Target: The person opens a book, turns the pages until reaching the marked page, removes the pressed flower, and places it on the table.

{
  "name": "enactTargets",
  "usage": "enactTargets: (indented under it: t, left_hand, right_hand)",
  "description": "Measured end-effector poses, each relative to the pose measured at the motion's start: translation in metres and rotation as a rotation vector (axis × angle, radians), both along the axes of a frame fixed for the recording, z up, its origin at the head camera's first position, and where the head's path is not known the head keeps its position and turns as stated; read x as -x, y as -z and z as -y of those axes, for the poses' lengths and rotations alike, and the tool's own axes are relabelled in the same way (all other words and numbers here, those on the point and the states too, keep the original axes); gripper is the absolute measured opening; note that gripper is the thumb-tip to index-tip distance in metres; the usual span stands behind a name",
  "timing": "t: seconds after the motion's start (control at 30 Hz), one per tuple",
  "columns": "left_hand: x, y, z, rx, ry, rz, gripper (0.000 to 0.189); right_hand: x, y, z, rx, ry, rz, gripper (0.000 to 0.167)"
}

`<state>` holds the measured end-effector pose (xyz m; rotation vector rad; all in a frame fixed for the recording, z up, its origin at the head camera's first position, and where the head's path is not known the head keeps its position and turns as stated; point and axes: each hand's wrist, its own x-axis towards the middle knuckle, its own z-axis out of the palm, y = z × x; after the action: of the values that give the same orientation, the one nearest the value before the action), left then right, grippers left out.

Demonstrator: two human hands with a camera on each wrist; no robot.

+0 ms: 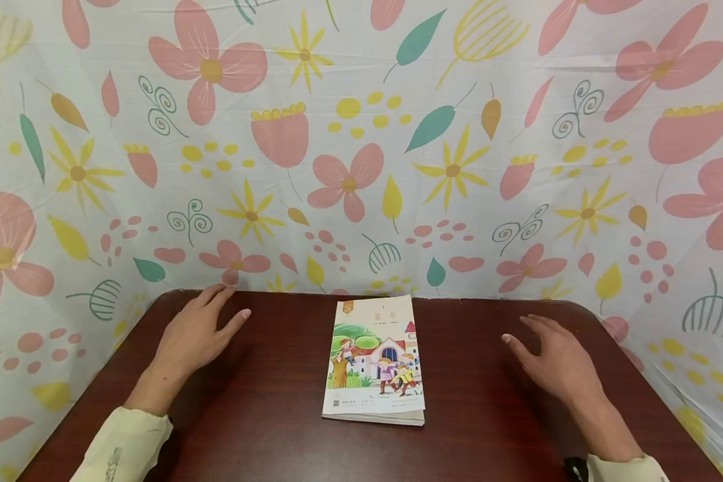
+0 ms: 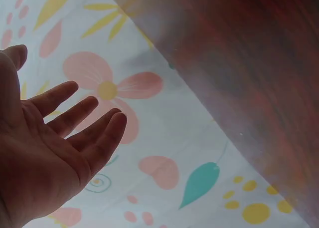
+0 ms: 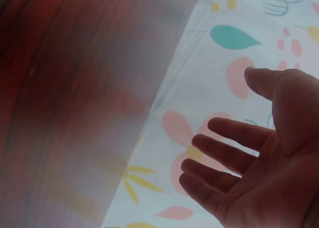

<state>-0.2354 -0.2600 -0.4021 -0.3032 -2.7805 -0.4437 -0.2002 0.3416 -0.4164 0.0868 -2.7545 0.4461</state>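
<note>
A closed book (image 1: pixel 375 358) with a colourful cartoon cover lies flat in the middle of a dark red-brown wooden table (image 1: pixel 277 415). My left hand (image 1: pixel 201 328) hovers palm down over the table's far left part, fingers straight and spread, holding nothing; its palm (image 2: pixel 55 148) fills the left wrist view. My right hand (image 1: pixel 551 358) is held over the table to the right of the book, fingers relaxed and empty, and shows again as an open palm (image 3: pixel 259 173) in the right wrist view. Both hands are well apart from the book.
A floral-print cloth (image 1: pixel 361 147) with pink flowers, yellow daisies and teal leaves hangs as a wall behind and on both sides of the table. The table's rounded far corners meet this cloth. Cream sleeves (image 1: pixel 123 445) cover both forearms.
</note>
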Motion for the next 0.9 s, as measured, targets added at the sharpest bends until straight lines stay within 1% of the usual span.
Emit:
enactTargets:
  t: [0.33, 0.57, 0.7, 0.9]
  left_hand:
    - [-0.008, -0.006, -0.018, 0.014, 0.046, -0.006, 0.069]
    - [-0.012, -0.006, -0.03, 0.02, 0.08, -0.019, 0.067]
    - [-0.014, -0.004, -0.036, 0.027, 0.093, -0.003, 0.068]
    - [-0.018, -0.003, -0.045, 0.032, 0.113, 0.028, 0.069]
  right_hand:
    - [-0.003, -0.004, 0.007, 0.005, -0.014, 0.03, 0.065]
    - [-0.005, -0.008, 0.015, 0.014, -0.024, 0.043, 0.064]
    - [-0.007, -0.011, 0.02, 0.021, -0.03, 0.049, 0.063]
    - [-0.009, -0.012, 0.029, 0.034, -0.041, 0.036, 0.06]
